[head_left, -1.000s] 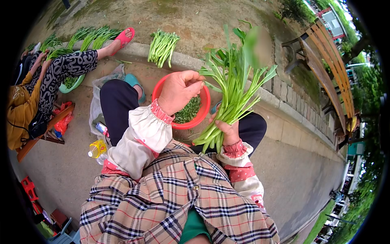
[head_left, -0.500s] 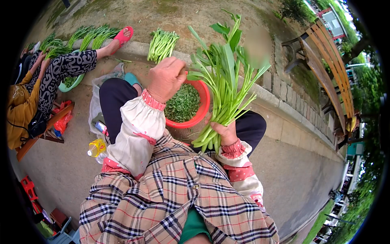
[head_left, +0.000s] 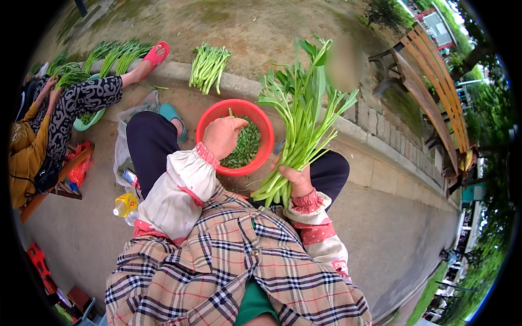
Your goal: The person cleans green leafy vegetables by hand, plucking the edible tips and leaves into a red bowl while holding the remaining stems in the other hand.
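Upright in my right hand [head_left: 296, 178] is a thick bunch of water spinach [head_left: 304, 119], its long pale-green stems gripped near their lower ends and its leaves fanning out at the top. My left hand [head_left: 222, 137] hovers over the left side of a round red plastic basket [head_left: 265, 149], back of the hand toward me. Its fingers are bent together and point right; what they pinch, if anything, is hidden. Torn green leaves [head_left: 247, 144] fill the bottom of the basket, which stands on the ground between my knees.
Another bundle of greens [head_left: 209, 68] lies on the kerb ahead. On the left, a seated person in a pink slipper [head_left: 156, 52] handles greens over a pale-green basin [head_left: 81, 125]. A yellow-labelled bottle [head_left: 126, 204] and a plastic bag [head_left: 122, 144] lie beside my left knee. A wooden bench [head_left: 432, 81] stands right.
My left hand has come down and toward me, from beside the bunch to over the basket. My right hand keeps its hold on the water spinach. The whole view has shifted slightly.
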The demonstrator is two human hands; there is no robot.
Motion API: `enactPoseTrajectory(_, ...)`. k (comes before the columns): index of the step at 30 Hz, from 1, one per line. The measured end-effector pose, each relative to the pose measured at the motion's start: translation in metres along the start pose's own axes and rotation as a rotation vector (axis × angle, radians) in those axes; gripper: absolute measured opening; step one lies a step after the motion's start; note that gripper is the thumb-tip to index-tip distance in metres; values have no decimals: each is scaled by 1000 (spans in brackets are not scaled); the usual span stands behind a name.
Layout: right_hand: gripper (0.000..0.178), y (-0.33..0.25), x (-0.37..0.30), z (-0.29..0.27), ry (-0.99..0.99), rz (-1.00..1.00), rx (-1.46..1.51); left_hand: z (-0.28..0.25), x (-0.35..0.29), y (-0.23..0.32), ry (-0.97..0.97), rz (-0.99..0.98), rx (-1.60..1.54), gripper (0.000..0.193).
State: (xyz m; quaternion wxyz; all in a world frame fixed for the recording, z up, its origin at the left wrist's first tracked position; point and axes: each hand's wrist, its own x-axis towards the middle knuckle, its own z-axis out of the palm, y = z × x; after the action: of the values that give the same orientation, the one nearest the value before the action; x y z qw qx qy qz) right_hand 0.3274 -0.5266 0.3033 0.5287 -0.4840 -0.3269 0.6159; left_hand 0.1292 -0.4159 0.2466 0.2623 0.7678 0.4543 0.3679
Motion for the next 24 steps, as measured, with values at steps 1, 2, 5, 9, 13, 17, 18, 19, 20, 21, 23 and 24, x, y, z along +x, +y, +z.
enactPoseTrajectory(1, 51, 2, -1, -2, 8, 1, -23, -4, 1, 7, -38, 0, -23, 16)
enactPoseTrajectory(2, 51, 4, 0, -5, 10, 2, -48, -10, 3, 16, -93, -34, -103, 15)
enactPoseTrajectory(5, 39, 6, 5, -12, -61, -62, -112, -32, 5, 50, -253, -167, -443, 15)
enactPoseTrajectory(9, 34, 8, 7, -11, -62, -79, -118, -57, 15, 99, -129, -82, -668, 9)
enactPoseTrajectory(13, 38, 9, 10, -15, -58, -72, -189, -69, 42, 121, 93, -79, -666, 17)
enactPoseTrajectory(17, 45, 14, 11, -21, -41, -70, -236, -72, 75, 118, 78, -124, -541, 32)
enactPoseTrajectory(18, 46, 15, 12, -21, -35, -71, -242, -73, 82, 119, 69, -138, -501, 33)
enactPoseTrajectory(19, 45, 17, 14, -23, -28, -97, -303, -68, 87, 114, 81, -130, -495, 35)
enactPoseTrajectory(20, 44, 18, 14, -25, -32, -92, -327, -65, 91, 111, 87, -151, -547, 34)
enactPoseTrajectory(21, 43, 19, 15, -26, -35, -86, -350, -61, 95, 109, 94, -172, -599, 34)
enactPoseTrajectory(23, 41, 18, 14, -27, -38, -83, -383, -59, 97, 109, 52, -220, -710, 30)
enactPoseTrajectory(24, 40, 17, 14, -26, -42, -87, -398, -60, 97, 109, 11, -246, -771, 26)
